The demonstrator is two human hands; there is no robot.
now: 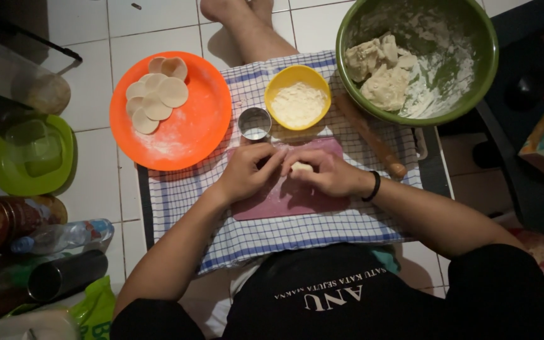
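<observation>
My left hand and my right hand meet over a dark red cutting board, pinching a small pale piece of dough between their fingers. The board lies on a blue-and-white checked cloth. A round metal cutter stands just beyond my left hand. A yellow bowl of flour sits behind the board. The orange plate at the left holds several cut dough discs. My right wrist wears a black band.
A big green bowl with lumps of dough stands at the back right, a wooden rolling pin beside it. Bottles, a green container and a steel flask crowd the left floor. My bare legs stretch ahead on white tiles.
</observation>
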